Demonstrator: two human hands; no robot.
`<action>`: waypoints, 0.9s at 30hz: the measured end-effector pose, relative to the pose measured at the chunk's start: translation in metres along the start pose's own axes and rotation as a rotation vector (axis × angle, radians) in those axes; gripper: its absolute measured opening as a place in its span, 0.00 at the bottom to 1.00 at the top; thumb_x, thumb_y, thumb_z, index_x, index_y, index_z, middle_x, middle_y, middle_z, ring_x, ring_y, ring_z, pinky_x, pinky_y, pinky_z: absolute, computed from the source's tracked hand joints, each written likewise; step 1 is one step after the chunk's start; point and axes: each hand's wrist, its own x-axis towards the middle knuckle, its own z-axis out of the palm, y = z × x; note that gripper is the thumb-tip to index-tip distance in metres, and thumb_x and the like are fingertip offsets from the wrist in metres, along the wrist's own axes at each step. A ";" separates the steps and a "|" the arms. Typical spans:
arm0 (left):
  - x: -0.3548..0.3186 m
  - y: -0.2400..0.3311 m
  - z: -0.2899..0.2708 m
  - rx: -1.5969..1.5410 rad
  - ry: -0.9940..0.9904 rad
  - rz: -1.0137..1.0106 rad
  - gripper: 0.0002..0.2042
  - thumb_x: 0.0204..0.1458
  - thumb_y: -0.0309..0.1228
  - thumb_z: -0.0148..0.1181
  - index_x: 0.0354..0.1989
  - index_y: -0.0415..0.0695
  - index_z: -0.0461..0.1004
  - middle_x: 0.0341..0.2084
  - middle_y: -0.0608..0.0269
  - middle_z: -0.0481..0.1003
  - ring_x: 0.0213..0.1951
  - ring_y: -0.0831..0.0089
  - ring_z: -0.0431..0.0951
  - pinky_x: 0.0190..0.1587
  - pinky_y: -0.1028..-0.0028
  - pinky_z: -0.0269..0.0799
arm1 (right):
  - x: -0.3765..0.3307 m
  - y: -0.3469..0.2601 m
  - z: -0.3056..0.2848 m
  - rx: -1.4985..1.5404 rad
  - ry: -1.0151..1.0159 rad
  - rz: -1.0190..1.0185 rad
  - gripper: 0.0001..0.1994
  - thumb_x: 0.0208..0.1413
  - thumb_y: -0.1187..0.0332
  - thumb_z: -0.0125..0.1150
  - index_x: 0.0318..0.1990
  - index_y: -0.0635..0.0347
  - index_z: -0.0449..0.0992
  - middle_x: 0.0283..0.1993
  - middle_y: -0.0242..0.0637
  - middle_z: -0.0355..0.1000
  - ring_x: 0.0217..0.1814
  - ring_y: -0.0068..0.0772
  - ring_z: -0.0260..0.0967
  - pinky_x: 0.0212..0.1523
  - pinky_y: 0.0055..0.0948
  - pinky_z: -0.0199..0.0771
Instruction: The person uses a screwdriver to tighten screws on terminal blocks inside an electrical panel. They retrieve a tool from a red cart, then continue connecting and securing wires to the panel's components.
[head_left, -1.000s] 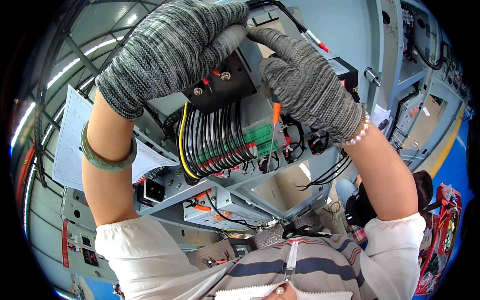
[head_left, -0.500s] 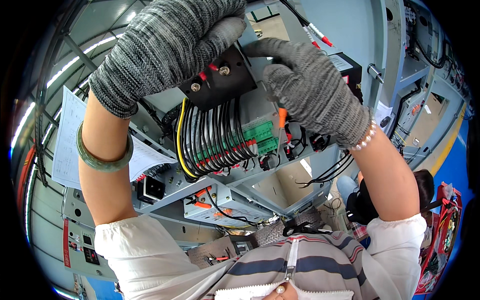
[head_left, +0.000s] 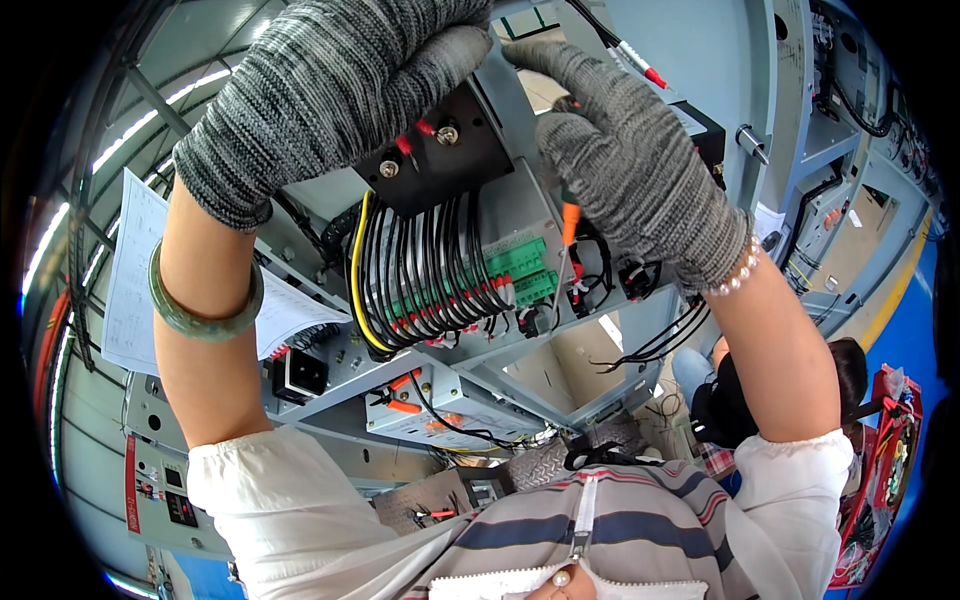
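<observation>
My left hand [head_left: 340,100], in a grey knitted glove, is closed over a black metal plate [head_left: 455,150] with two bolts. Its fingertips run past the top edge, so what it grips is hidden. Two small red-sleeved wire ends [head_left: 405,147] poke out beneath it. To the right, my gloved right hand [head_left: 630,160] holds a screwdriver [head_left: 569,225] with an orange-and-black handle, its shaft pointing down. The index finger and thumb of that hand stand apart. Below the plate, a bundle of black wires [head_left: 425,260] and one yellow wire [head_left: 358,270] curves down to green terminal blocks [head_left: 520,260].
Papers [head_left: 135,280] hang at the left. A black socket-like box [head_left: 298,375] and orange-handled pliers [head_left: 400,395] sit lower down. Loose black wires [head_left: 650,350] dangle at the right. A person [head_left: 735,395] is low behind my right arm, near a red bin [head_left: 880,480].
My right hand has shifted up and slightly right, away from the black plate, with the screwdriver still in it. My left hand has barely moved.
</observation>
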 end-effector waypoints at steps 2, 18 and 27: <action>0.000 -0.001 0.000 -0.016 -0.004 -0.005 0.08 0.60 0.33 0.56 0.36 0.40 0.74 0.20 0.51 0.74 0.26 0.51 0.79 0.31 0.59 0.74 | 0.003 0.001 0.006 0.001 0.045 -0.068 0.22 0.60 0.71 0.49 0.64 0.57 0.70 0.26 0.33 0.70 0.27 0.23 0.70 0.34 0.27 0.76; 0.000 -0.004 -0.002 -0.144 -0.068 -0.048 0.08 0.62 0.31 0.53 0.38 0.39 0.74 0.22 0.50 0.76 0.28 0.54 0.81 0.32 0.62 0.76 | -0.025 -0.012 -0.080 0.095 0.341 -0.215 0.17 0.60 0.74 0.62 0.56 0.61 0.75 0.42 0.36 0.78 0.37 0.21 0.76 0.39 0.22 0.79; -0.001 -0.004 -0.002 -0.196 -0.062 -0.066 0.08 0.62 0.31 0.53 0.38 0.39 0.75 0.23 0.50 0.76 0.29 0.53 0.81 0.33 0.61 0.76 | -0.030 -0.011 -0.062 -0.208 0.324 -0.470 0.19 0.55 0.80 0.65 0.55 0.62 0.76 0.47 0.39 0.79 0.47 0.28 0.78 0.52 0.29 0.78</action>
